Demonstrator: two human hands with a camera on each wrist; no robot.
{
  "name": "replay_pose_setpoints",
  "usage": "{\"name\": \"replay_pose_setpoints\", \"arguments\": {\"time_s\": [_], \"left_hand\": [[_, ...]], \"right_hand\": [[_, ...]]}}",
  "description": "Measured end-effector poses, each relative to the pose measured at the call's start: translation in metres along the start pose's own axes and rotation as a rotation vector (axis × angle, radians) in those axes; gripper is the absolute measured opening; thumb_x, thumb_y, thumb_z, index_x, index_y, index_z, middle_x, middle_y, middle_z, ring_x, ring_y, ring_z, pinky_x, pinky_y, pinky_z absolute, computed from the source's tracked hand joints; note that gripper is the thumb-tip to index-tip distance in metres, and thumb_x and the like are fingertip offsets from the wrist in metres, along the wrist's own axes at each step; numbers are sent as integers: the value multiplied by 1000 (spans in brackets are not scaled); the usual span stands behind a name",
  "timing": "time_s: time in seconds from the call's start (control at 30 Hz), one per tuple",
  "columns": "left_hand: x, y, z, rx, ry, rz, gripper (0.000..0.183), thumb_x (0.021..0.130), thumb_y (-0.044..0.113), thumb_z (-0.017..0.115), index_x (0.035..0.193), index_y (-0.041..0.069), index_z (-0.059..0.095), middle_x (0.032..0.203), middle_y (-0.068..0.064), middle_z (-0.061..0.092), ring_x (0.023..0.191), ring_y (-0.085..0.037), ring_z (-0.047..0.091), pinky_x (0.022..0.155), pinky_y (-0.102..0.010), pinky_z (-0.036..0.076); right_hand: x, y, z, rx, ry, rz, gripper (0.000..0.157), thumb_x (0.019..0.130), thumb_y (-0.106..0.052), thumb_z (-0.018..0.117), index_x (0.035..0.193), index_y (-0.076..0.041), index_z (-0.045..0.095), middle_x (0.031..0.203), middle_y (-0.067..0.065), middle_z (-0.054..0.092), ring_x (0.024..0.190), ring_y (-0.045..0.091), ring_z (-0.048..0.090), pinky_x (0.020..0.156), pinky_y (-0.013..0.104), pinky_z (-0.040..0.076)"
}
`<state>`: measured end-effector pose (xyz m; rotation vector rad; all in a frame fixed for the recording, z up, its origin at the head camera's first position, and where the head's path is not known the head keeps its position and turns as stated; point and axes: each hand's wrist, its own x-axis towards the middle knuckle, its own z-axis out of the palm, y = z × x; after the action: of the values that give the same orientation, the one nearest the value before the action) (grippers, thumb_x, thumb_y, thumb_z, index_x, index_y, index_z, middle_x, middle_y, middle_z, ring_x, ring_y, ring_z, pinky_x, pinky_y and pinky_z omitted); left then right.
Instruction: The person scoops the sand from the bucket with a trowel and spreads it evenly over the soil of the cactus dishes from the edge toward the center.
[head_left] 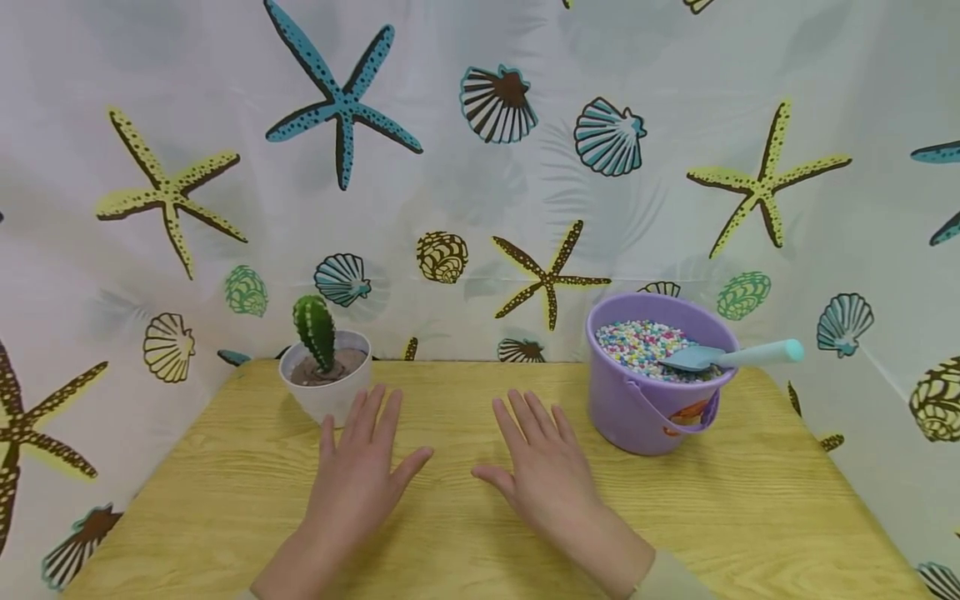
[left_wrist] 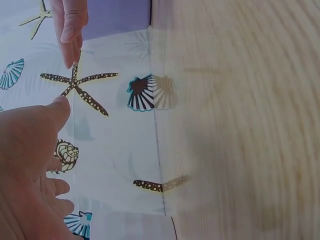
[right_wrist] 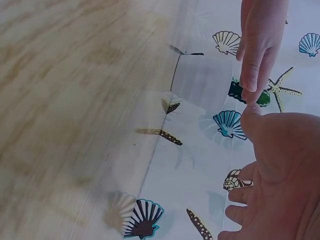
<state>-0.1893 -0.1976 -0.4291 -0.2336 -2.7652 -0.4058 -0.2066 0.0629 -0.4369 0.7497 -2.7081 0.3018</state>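
My left hand (head_left: 358, 479) is held palm down over the wooden table, its fingers straight and spread, holding nothing. Its fingertips overlap the lower edge of a white pot (head_left: 330, 400) in the head view. A green cactus (head_left: 315, 332) with white-dotted ribs stands in that pot's brown soil. Opposite, my right hand (head_left: 551, 471) is also flat with spread fingers and holds nothing; it lies left of a purple bucket (head_left: 626, 408). Small multicoloured beads (head_left: 637, 343) fill the bucket, and a light-blue scoop (head_left: 693, 358) rests on them with its handle over the rim.
The wood-grain table (head_left: 457, 533) ends at a white curtain (head_left: 465, 183) printed with starfish and shells, which surrounds it at the back and both sides. The bucket's handle (head_left: 667, 421) hangs down across its front.
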Motion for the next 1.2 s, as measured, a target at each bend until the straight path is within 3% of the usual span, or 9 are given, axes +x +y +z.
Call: {"name": "replay_pose_setpoints", "arguments": {"time_s": [0.33, 0.67, 1.2], "left_hand": [[1, -19, -5, -34, 53, -14, 90, 106, 48, 74, 169, -2, 35, 174, -30, 31, 163, -51, 22, 122, -84, 12], [3, -41, -9, -76, 134, -24, 89, 105, 43, 77, 166, -7, 36, 168, -34, 35, 155, -54, 34, 117, -88, 17], [15, -82, -16, -168, 128, -125, 97, 107, 43, 75, 169, -11, 23, 168, -40, 28, 150, -62, 34, 110, -90, 23]], "right_hand": [[10, -2, 0, -5, -5, -7, 86, 109, -64, 59, 172, -9, 38, 176, 18, 37, 163, 40, 32, 131, 62, 24], [20, -4, 2, 7, 13, -38, 87, 109, -64, 58, 173, -9, 37, 176, 18, 36, 163, 40, 31, 132, 61, 23], [37, -12, 6, 20, -46, -37, 89, 110, -68, 50, 176, -11, 28, 180, 14, 28, 166, 36, 24, 134, 58, 18]]}}
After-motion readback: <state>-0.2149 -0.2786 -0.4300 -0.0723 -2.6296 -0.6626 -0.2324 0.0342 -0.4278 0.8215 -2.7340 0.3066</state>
